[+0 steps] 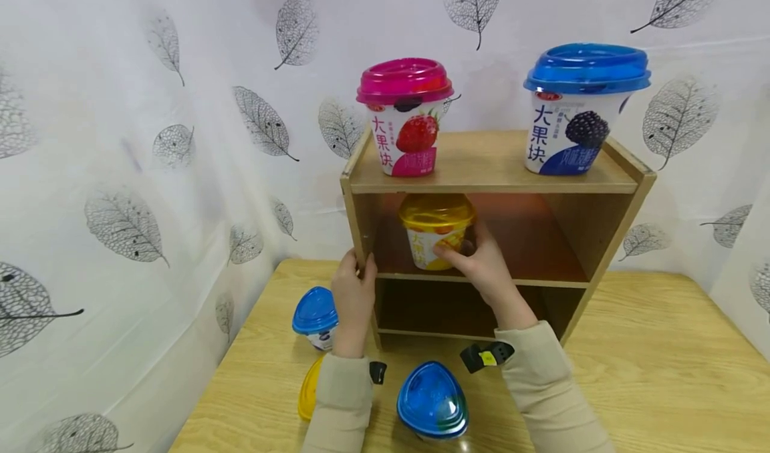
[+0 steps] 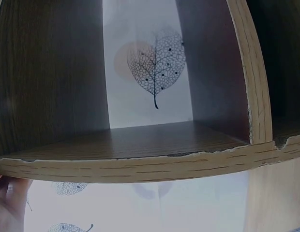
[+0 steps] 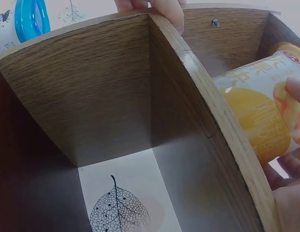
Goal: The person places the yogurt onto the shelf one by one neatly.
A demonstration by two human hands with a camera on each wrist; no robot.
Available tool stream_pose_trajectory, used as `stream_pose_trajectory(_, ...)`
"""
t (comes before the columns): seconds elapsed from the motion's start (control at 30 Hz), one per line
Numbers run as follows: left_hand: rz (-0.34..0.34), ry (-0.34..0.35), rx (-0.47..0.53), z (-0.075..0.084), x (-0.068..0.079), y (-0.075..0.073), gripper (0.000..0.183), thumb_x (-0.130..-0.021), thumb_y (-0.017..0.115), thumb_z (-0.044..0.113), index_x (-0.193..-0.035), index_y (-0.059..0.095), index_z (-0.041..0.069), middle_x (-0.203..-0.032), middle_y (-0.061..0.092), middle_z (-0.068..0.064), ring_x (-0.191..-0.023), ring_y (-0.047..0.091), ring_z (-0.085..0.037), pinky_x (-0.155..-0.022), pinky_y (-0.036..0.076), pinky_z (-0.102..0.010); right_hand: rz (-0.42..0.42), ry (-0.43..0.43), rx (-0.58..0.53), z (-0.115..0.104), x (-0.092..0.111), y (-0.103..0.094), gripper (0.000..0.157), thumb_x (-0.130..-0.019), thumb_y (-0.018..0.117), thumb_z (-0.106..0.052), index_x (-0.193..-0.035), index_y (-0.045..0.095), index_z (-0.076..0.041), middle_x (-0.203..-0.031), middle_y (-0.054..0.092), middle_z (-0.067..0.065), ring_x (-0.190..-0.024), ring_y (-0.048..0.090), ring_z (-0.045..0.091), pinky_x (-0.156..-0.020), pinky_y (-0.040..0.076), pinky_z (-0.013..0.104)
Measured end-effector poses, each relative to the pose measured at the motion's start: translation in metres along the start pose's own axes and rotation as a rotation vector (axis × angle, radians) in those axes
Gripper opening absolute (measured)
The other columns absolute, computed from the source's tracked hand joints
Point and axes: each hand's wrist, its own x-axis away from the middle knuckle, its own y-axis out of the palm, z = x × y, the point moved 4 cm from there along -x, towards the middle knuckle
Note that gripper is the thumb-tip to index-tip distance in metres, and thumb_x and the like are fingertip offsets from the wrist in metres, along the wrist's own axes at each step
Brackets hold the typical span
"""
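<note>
My right hand grips a yogurt cup with a yellow lid, holding it upright in the upper compartment near its left side. In the right wrist view, the cup shows its yellow fruit print close to the shelf board, and part of the right hand is in frame. With curled fingers, my left hand holds the front edge of the left side panel of a small wooden shelf. A pink-lidded strawberry cup and a blue-lidded blackberry cup stand on top.
Beside my left forearm on the wooden table are a blue-lidded cup and a partly hidden yellow-lidded one. Another blue-lidded cup stands before the shelf, between my arms. A leaf-patterned curtain hangs behind.
</note>
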Motion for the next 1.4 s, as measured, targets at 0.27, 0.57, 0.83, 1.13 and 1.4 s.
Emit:
stream_pose_trajectory(0.27, 0.013, 0.005, -0.004, 0.0000, 0.0012, 0.0009, 0.018, -0.083, 0.059, 0.008, -0.093, 0.060, -0.006, -0.082, 0.063, -0.018, -0.070, 0.062, -0.028, -0.057, 0.051, -0.038, 0.009, 0.029, 0.050, 0.0038, -0.0001, -0.0012, 0.062, -0.078, 0.067, -0.016, -0.129, 0.032, -0.006, -0.119, 0.046, 0.015, -0.103, 0.049, 0.029, -0.078, 0.045, 0.036)
stream_pose_trajectory(0.57, 0.026, 0.007, -0.005, 0.0002, 0.0008, 0.0001, 0.018, -0.082, 0.059, 0.008, -0.093, 0.060, -0.006, -0.080, 0.063, -0.018, -0.069, 0.061, -0.028, -0.057, 0.051, -0.039, 0.015, 0.036, 0.129, 0.0051, -0.0027, 0.0002, 0.063, -0.078, 0.067, -0.024, -0.129, 0.032, -0.008, -0.119, 0.047, 0.014, -0.103, 0.050, 0.029, -0.080, 0.045, 0.041)
stream_pose_trajectory(0.83, 0.035, 0.010, -0.002, 0.0012, 0.0010, 0.0000, 0.017, -0.082, 0.059, 0.007, -0.091, 0.060, -0.007, -0.078, 0.063, -0.018, -0.066, 0.061, -0.028, -0.055, 0.050, -0.039, 0.014, 0.040, 0.153, 0.0028, -0.0006, 0.0020, 0.062, -0.079, 0.066, -0.024, -0.128, 0.033, -0.006, -0.119, 0.046, 0.014, -0.102, 0.051, 0.028, -0.078, 0.046, 0.040)
stream_pose_trajectory(1.13, 0.041, 0.001, -0.004, 0.0014, 0.0014, -0.0007, 0.017, -0.082, 0.059, 0.006, -0.092, 0.060, -0.007, -0.078, 0.063, -0.018, -0.065, 0.061, -0.028, -0.056, 0.050, -0.039, 0.016, 0.072, 0.084, 0.0026, 0.0009, -0.0005, 0.060, -0.080, 0.064, -0.019, -0.129, 0.034, -0.001, -0.124, 0.043, 0.017, -0.110, 0.045, 0.030, -0.082, 0.043, 0.040)
stream_pose_trajectory(1.4, 0.038, 0.002, -0.003, 0.0026, 0.0010, -0.0002, 0.016, -0.082, 0.058, 0.006, -0.091, 0.060, -0.007, -0.078, 0.063, -0.018, -0.065, 0.061, -0.028, -0.055, 0.050, -0.039, 0.026, 0.029, 0.142, 0.0029, 0.0015, -0.0010, 0.054, -0.081, 0.064, -0.019, -0.125, 0.039, 0.002, -0.121, 0.045, 0.017, -0.105, 0.049, 0.030, -0.076, 0.045, 0.035)
